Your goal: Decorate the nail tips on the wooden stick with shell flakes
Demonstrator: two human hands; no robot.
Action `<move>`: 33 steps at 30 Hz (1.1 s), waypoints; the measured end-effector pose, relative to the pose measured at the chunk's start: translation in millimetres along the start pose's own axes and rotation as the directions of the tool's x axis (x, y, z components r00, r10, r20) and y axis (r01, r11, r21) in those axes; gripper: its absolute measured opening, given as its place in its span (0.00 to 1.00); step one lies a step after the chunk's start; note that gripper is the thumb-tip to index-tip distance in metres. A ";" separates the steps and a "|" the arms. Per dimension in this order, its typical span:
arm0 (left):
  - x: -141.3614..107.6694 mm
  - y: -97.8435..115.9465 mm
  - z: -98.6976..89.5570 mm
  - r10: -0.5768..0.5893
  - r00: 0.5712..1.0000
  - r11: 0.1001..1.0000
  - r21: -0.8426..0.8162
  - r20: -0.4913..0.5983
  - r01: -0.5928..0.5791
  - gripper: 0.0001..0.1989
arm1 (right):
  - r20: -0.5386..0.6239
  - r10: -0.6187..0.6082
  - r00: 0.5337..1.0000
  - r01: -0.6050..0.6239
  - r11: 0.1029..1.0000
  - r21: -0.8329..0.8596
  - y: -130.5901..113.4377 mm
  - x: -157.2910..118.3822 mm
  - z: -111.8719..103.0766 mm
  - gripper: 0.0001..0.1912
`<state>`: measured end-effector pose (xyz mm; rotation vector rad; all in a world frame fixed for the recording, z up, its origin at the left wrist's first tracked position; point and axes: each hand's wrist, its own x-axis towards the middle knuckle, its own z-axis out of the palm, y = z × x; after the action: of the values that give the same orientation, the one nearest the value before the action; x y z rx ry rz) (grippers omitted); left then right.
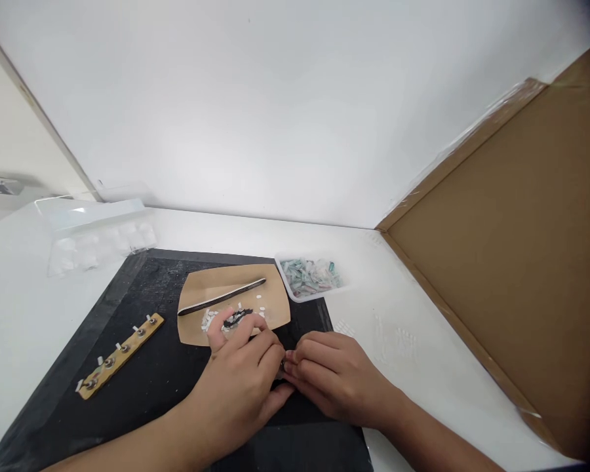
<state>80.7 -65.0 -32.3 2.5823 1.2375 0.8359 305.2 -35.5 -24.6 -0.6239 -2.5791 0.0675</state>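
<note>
My left hand point(243, 380) and my right hand point(341, 377) meet over the black mat point(177, 400), fingertips pinched together. A small dark and clear piece point(281, 372) shows between them, mostly hidden by fingers, so its kind is unclear. Just beyond my left hand lies a tan paper tray point(191, 331), partly covered by my fingers. In it are a black nail file point(221, 298), small white pieces point(209, 319) and something black. To the left, a wooden strip point(120, 357) carries several metal holders, each with a small whitish nail tip standing on it.
Right behind the tray is a white plastic tub point(302, 298) filled with green and clear small packets. A clear plastic case point(101, 242) stands at the back left. Clear strips point(406, 341) lie on the white table at right, before a cardboard panel point(511, 249).
</note>
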 end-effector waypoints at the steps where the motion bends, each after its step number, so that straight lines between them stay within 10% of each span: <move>1: 0.0 -0.1 -0.2 -0.004 1.000 1.000 0.007 0.003 0.004 0.07 | -0.006 -0.003 1.000 0.003 1.000 -0.004 0.5 -0.7 0.3 0.14; 33: 0.0 1.7 -4.4 -0.098 0.993 0.995 -0.004 0.069 0.099 0.19 | -0.061 0.047 0.997 -0.038 0.990 0.139 9.4 -7.0 0.5 0.04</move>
<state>79.4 -66.5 -28.1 2.4987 1.3268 0.7254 314.3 -30.2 -29.7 -0.6196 -2.4746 0.2338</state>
